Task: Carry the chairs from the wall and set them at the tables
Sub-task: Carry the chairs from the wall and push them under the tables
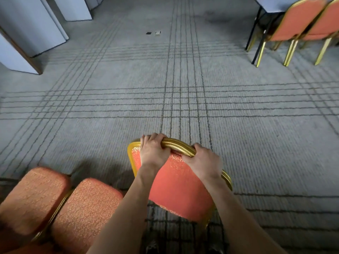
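Orange chair (176, 187), top rail (178, 146) crosswise (left hand (152, 151), right hand (205, 162) grip).

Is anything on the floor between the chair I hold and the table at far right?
Nothing visible does. The left hand and the right hand grip the chair by its top rail; only bare carpet lies between it and the table. Two chairs stand at the table, and small floor plates lie left of the path.

Grey line-patterned carpet (110, 125) carries a floor socket (157, 32); right of it, two orange chairs (299, 21) stand at a table (269, 4); left, white partition panels (36, 24).
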A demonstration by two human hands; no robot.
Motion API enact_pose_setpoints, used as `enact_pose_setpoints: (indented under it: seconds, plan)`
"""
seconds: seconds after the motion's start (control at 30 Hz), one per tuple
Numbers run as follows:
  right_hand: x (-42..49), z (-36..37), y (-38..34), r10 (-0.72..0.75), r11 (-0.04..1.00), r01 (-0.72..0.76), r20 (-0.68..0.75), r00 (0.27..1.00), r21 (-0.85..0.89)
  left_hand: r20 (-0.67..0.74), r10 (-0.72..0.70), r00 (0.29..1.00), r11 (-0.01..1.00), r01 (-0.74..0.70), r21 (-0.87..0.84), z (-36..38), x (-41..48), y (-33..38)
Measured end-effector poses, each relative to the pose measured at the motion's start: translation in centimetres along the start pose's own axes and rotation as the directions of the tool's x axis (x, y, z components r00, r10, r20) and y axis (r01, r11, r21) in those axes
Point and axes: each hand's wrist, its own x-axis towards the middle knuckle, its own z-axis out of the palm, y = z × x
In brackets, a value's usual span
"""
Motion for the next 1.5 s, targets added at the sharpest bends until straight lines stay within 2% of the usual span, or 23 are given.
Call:
enact_pose_setpoints:
  seconds: [0.17, 0.33, 0.5, 0.63, 0.73, 0.83, 0.97, 1.07, 1.17, 1.37, 1.5]
  plan:
    - [-0.1, 1.2, -1.6, 0.200, 0.974, -0.214, -0.173, 0.964, -0.069, 0.113, 0.131, 0.985, 0.985, -0.143, 0.099, 0.0, 2.3, -1.4]
    - [-0.4, 0.7, -3.0, 0.310, 0.943, -0.325, -0.170, 0.935, -0.067, 0.236, 0.179, 0.955, 0.970, -0.212, 0.122, -1.8, 2.9, -1.6]
    - [-1.8, 0.6, -2.9, 0.348, 0.935, -0.355, -0.157, 0.924, -0.021, 0.383, 0.153, 0.911, 0.964, -0.222, 0.143, -2.5, 3.1, -2.0]
    - [-2.8, 1.1, -2.3, 0.347, 0.936, -0.352, -0.210, 0.914, 0.015, 0.392, 0.229, 0.891, 0.946, -0.299, 0.128, -1.5, 2.4, -2.3]
    - [-3.1, 1.2, -2.3, 0.345, 0.937, -0.349, -0.238, 0.908, 0.029, 0.448, 0.207, 0.870, 0.941, -0.303, 0.153, -1.2, 2.5, -2.3]
    - [-3.0, 1.4, -2.3, 0.349, 0.936, -0.351, -0.237, 0.907, 0.033, 0.350, 0.249, 0.903, 0.941, -0.311, 0.134, -0.9, 2.5, -2.8]
    - [-2.6, 2.1, -1.8, 0.308, 0.951, -0.301, -0.352, 0.884, 0.077, 0.250, 0.306, 0.919, 0.924, -0.350, 0.155, -0.4, 2.4, -2.9]
    - [-1.0, 2.3, -1.2, 0.290, 0.955, -0.293, -0.359, 0.887, 0.047, 0.289, 0.237, 0.927, 0.950, -0.284, 0.132, -1.0, 3.7, -2.0]
    - [1.0, 2.4, -0.1, 0.279, 0.958, -0.285, -0.358, 0.891, 0.037, 0.324, 0.224, 0.919, 0.948, -0.282, 0.146, -0.9, 5.6, -0.7]
    - [7.3, 2.6, 2.3, 0.260, 0.963, -0.267, -0.352, 0.899, 0.030, 0.268, 0.130, 0.954, 0.971, -0.178, 0.162, 1.5, 11.0, 1.5]
    - [12.3, 1.6, 4.3, 0.267, 0.963, -0.267, -0.306, 0.914, 0.042, 0.259, 0.126, 0.958, 0.975, -0.169, 0.148, 2.8, 15.7, 4.1]
